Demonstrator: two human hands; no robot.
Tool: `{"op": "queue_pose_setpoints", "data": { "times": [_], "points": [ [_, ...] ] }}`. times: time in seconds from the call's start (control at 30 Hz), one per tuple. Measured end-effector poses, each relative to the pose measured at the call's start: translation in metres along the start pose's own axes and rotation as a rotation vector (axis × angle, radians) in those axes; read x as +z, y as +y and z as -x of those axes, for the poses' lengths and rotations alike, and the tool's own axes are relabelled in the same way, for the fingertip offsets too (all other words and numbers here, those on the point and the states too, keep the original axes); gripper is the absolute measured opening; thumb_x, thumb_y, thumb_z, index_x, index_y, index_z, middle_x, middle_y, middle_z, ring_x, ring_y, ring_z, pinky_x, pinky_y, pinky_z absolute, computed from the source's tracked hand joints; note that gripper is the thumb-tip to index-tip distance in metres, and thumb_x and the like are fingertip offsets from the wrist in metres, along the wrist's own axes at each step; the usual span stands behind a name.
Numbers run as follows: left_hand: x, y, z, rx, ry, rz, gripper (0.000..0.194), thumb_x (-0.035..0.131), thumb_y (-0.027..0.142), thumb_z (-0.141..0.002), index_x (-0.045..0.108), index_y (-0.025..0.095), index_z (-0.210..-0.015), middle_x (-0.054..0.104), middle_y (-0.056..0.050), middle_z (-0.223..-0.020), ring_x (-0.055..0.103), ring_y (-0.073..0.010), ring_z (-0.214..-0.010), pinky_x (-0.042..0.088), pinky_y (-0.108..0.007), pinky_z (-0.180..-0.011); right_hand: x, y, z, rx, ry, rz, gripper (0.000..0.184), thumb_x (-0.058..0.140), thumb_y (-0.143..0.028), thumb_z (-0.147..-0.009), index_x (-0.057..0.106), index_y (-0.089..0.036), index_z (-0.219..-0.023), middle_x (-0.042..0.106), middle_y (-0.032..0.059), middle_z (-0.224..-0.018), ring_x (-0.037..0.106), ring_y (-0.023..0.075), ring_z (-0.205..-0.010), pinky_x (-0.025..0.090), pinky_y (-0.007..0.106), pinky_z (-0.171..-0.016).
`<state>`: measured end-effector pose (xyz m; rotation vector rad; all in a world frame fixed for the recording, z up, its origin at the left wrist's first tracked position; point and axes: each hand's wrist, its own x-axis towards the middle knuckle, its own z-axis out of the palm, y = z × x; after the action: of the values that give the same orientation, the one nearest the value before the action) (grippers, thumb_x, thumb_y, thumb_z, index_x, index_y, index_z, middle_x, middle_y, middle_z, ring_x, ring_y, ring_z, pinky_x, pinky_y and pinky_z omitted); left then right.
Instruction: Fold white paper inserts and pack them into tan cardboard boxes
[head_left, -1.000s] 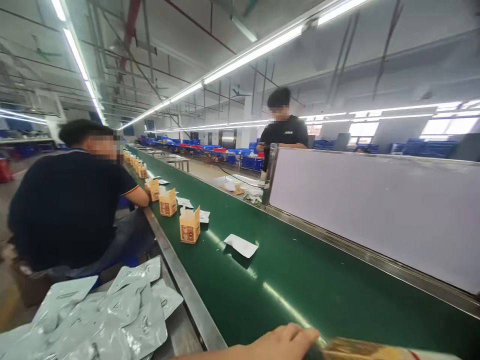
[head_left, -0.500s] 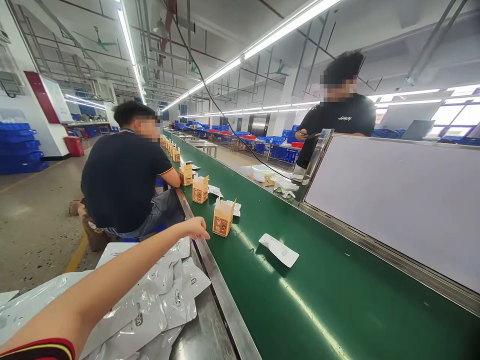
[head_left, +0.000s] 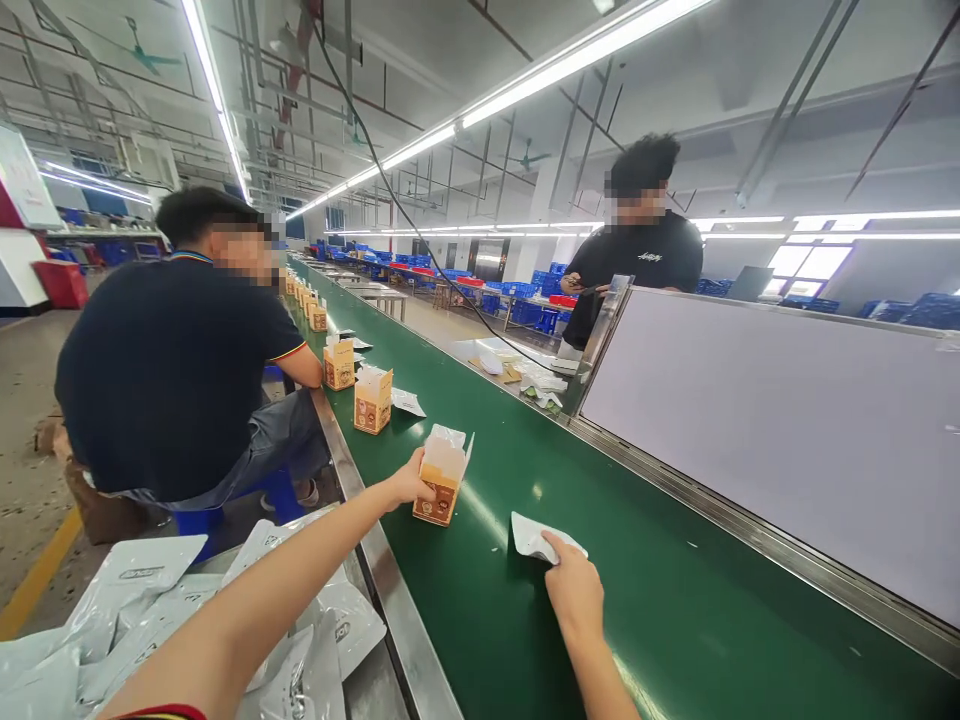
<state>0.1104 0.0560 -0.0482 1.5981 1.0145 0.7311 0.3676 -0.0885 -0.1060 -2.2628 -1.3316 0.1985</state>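
Sleeve cuff striped red, yellow, black

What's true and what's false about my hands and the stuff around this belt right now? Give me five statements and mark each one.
1. Your left hand is on an open carton. True.
2. Your right hand is touching a blue crate. False: it is touching a white pouch.
3. The belt is green. True.
4. The carton at your left hand lies on its side. False: its open top faces up.
5. More pouches lie in a pile beside the belt, to your left. True.
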Motion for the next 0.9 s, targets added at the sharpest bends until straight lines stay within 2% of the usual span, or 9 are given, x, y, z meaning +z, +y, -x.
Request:
{"op": "queue_pose_setpoints", "data": {
  "times": [0.1,0.17,0.3,0.4,0.53,0.63,0.73,0.83,0.9],
  "points": [
    [0.022,0.012,0.012,0.092,-0.017,-0.109,0.084,0.071,0.013,-0.041,0.039,0.015,-0.119,0.051,-0.012,-0.115,0.052,-0.031,-0.11,0.04,-0.046,-0.1,-0.045,0.027,0.016,0.032,0.064,-0.063,0.045,0.042,-0.024,-0.073,0.066,-0.03,-0.11,0.068,0.0045,-0.079,0.061,0.02,-0.06,0.05,0.031,-0.053],
    [0.04,0.025,0.026,0.16,-0.021,-0.188,0.082,0.073,0.015,-0.041,0.043,0.018,-0.118,0.047,-0.011,-0.119,0.045,-0.0323,-0.116,0.034,-0.045,-0.106,-0.081,0.028,0.036,0.004,0.266,-0.1,0.04,0.042,-0.031,-0.077,0.067,-0.028,-0.107,0.067,0.0053,-0.086,0.06,0.017,-0.06,0.048,0.028,-0.05],
    [0.084,0.048,0.061,0.298,-0.047,-0.401,0.066,0.069,0.018,-0.049,0.048,0.019,-0.112,0.047,-0.009,-0.111,0.047,-0.0299,-0.107,0.042,-0.044,-0.094,-0.133,-0.003,0.075,-0.354,0.816,-0.055,0.023,0.048,-0.017,-0.081,0.07,-0.021,-0.083,0.061,0.0054,-0.089,0.06,0.0114,-0.071,0.045,0.021,-0.056],
    [0.116,0.056,0.083,0.369,0.003,-0.567,0.057,0.063,0.02,-0.056,0.045,0.018,-0.11,0.049,-0.011,-0.107,0.05,-0.0282,-0.1,0.046,-0.044,-0.086,-0.138,-0.027,0.09,-0.616,0.854,-0.037,0.022,0.05,-0.005,-0.081,0.067,-0.019,-0.079,0.059,0.0039,-0.081,0.059,0.011,-0.077,0.048,0.021,-0.068],
    [0.14,0.058,0.1,0.541,0.007,-0.632,0.055,0.061,0.019,-0.059,0.043,0.018,-0.111,0.052,-0.013,-0.114,0.05,-0.0308,-0.11,0.04,-0.048,-0.097,-0.128,-0.031,0.105,-0.625,0.544,-0.145,0.028,0.041,-0.007,-0.082,0.066,-0.02,-0.078,0.061,0.0063,-0.085,0.059,0.0133,-0.077,0.05,0.023,-0.066],
    [0.148,0.06,0.107,0.555,0.035,-0.601,0.051,0.062,0.021,-0.06,0.043,0.019,-0.108,0.055,-0.012,-0.11,0.053,-0.0289,-0.105,0.043,-0.046,-0.093,-0.135,-0.024,0.119,-0.588,0.02,-0.278,0.041,0.046,-0.022,-0.084,0.053,-0.016,-0.123,0.056,0.0116,-0.123,0.056,0.021,-0.109,0.052,0.033,-0.087],
    [0.161,0.064,0.117,0.631,-0.032,-0.569,0.046,0.061,0.023,-0.064,0.045,0.019,-0.107,0.057,-0.01,-0.104,0.056,-0.0263,-0.098,0.046,-0.044,-0.09,-0.148,-0.022,0.127,-0.501,-0.415,-0.345,0.045,0.054,-0.035,-0.082,0.053,-0.018,-0.124,0.056,0.01,-0.125,0.054,0.0248,-0.112,0.047,0.04,-0.095],
    [0.179,0.066,0.13,0.75,-0.223,-0.571,0.054,0.062,0.024,-0.063,0.044,0.017,-0.113,0.057,-0.012,-0.109,0.055,-0.0281,-0.101,0.045,-0.047,-0.093,-0.156,-0.024,0.13,-0.322,-0.593,-0.426,0.032,0.058,-0.028,-0.073,0.061,-0.021,-0.104,0.065,0.0035,-0.102,0.06,0.0201,-0.091,0.051,0.033,-0.082],
    [0.188,0.068,0.138,0.705,-0.318,-0.568,0.069,0.066,0.023,-0.057,0.041,0.014,-0.12,0.054,-0.016,-0.117,0.053,-0.0308,-0.107,0.043,-0.049,-0.097,-0.161,-0.016,0.134,-0.176,-0.593,-0.453,0.034,0.056,-0.025,-0.072,0.06,-0.02,-0.105,0.065,0.0033,-0.099,0.061,0.0186,-0.086,0.052,0.03,-0.077]
  ]
}}
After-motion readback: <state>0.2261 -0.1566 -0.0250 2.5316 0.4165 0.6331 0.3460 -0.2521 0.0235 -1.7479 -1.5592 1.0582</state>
